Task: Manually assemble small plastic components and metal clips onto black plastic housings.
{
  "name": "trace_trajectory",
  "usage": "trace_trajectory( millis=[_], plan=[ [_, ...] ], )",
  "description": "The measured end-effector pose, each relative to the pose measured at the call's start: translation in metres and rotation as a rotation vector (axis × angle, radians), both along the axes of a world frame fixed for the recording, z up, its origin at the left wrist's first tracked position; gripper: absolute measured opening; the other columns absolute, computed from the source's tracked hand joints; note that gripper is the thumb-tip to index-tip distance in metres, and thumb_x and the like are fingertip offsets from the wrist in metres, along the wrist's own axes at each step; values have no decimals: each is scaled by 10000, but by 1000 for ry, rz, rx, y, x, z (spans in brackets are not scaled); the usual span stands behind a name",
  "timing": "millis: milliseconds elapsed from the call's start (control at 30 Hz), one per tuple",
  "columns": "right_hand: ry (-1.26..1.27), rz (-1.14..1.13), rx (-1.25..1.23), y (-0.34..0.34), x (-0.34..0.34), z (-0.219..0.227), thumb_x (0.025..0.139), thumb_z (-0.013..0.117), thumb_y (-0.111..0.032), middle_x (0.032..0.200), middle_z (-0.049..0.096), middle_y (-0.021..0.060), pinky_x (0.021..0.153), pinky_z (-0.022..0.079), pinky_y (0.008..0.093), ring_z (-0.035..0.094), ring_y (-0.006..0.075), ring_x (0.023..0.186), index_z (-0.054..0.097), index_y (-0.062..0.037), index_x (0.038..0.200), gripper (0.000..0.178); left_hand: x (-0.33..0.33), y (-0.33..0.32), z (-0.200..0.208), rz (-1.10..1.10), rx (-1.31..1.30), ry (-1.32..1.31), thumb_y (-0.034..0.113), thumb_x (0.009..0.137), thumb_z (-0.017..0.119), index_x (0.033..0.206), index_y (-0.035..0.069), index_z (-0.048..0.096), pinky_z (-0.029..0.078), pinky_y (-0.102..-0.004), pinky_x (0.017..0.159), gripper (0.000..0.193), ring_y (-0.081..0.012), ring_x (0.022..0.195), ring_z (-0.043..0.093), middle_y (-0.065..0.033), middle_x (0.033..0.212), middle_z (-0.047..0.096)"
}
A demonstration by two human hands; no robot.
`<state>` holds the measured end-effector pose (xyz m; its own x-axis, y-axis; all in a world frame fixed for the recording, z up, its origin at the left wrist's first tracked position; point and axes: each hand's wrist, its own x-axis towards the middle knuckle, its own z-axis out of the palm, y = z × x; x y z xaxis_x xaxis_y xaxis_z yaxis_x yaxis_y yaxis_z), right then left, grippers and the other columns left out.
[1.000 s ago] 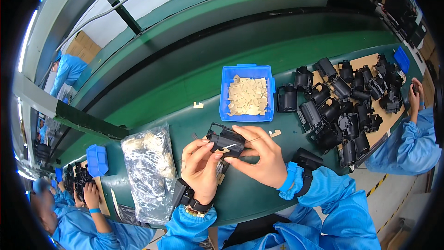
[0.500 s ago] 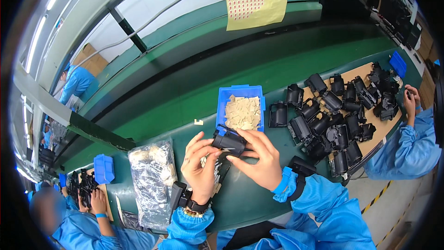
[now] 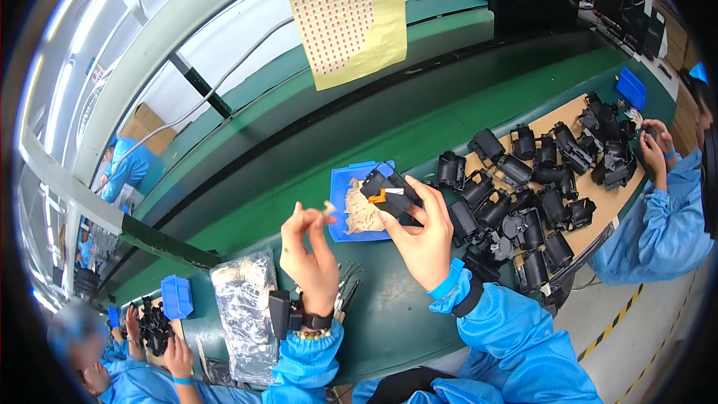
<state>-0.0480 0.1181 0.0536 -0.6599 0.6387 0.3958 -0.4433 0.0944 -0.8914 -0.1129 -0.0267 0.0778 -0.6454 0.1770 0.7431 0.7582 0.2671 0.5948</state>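
My right hand (image 3: 419, 236) grips a black plastic housing (image 3: 395, 179), tilted so that an orange patch and a white strip show on its side. It is held over the right part of a blue bin (image 3: 338, 213), which holds many thin beige cut pieces (image 3: 360, 209). Left of that bin, my left hand (image 3: 308, 254) is raised, thumb and fingertips pinched on one small beige piece (image 3: 329, 208). The two hands are apart. Below them, on the green bench (image 3: 396, 307), several thin metallic-looking strips (image 3: 348, 284) lie partly behind my left wrist.
Many black housings (image 3: 523, 187) crowd a brown board (image 3: 609, 202) on the right. A clear plastic bag (image 3: 243, 314) lies left of my left forearm, near another blue bin (image 3: 176, 297). Co-workers' hands (image 3: 657, 153) work at the right end and lower left (image 3: 178, 357).
My left hand has left the housing and now pinches a beige piece. My right hand has turned the housing, exposing its orange patch. The whole view has shifted and tilted.
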Motion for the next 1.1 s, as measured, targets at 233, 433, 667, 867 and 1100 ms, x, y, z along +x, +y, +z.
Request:
trace_trajectory(
  millis=[233,433,667,867,1100],
  plan=[
    [-20,99,-28,1,6,1,812,700,65,1290,442,112,741,629,254,612,253,1112,441,9,1358,607,-13,20,2,-227,-110,-192,-65,831,665,1180,13,579,411,-398,1086,367,-265,1287,484,-132,1399,446],
    [-39,163,67,-18,13,-2,778,747,30,1288,464,141,720,642,293,630,270,1089,493,-16,1328,608,7,-2,-7,-208,-29,-72,-65,738,751,1013,23,630,477,-361,964,312,-252,1083,616,-136,1148,629],
    [-76,176,200,-27,17,-7,762,774,-13,1262,506,136,703,642,314,642,266,1054,516,-57,1332,628,17,-12,-18,-296,446,-456,-191,759,685,988,26,473,515,-381,950,380,-202,1001,629,-125,993,612],
    [-115,228,303,-33,19,-13,719,795,27,1259,499,131,703,636,291,637,266,1084,539,-22,1308,643,21,-26,-28,-320,586,-518,-178,775,678,919,51,431,506,-396,963,367,-176,950,628,-111,931,622],
    [-236,357,302,-34,16,-11,722,792,30,1254,498,130,713,636,295,637,276,1090,536,-12,1305,639,13,-54,-42,-346,493,-624,-92,855,640,1064,31,461,463,-389,1010,301,-176,1015,593,-117,1033,602]
  ],
)
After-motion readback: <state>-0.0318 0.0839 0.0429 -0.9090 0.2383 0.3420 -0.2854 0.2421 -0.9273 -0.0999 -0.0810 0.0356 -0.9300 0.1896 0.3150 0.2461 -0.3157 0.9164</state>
